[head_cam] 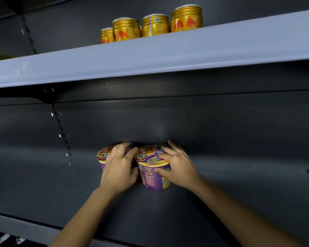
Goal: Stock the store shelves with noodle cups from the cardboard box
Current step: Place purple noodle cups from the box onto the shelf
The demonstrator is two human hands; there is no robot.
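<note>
Fingers [121,148] of the left hand [119,168] are curled over the lid of the left noodle cup [102,155]. They grasp it from above, and the palm hides most of the cup wall. Fingers [173,147] of the right hand [177,166] spread over the lid of the right noodle cup [150,175], with the thumb pressed against its purple side. That too is a grasp, not a released hand.

Both forearms reach in over the front lip of the lower shelf [150,220]. Hands are side by side, one cup each.

Position of cups: both upright on the lower shelf, deep in, close to the back panel [168,122]. They stand just beside each other; actual contact between them cannot be confirmed, as the left thumb sits in the gap. The lid of each cup lies under the fingers, and the body sits below and in front of the fingertips.

Judgement: the top-down hold lets each cup be set flat and slid rearward, and the right thumb on the wall steadies against tipping. Seating the pair at the back leaves the front of the shelf free for later rows. The step appears to be final seating, with release not yet made.

Farther off: the upper shelf [150,57] carries a cluster of gold cans [154,24]. The cardboard box is not in view.
</note>
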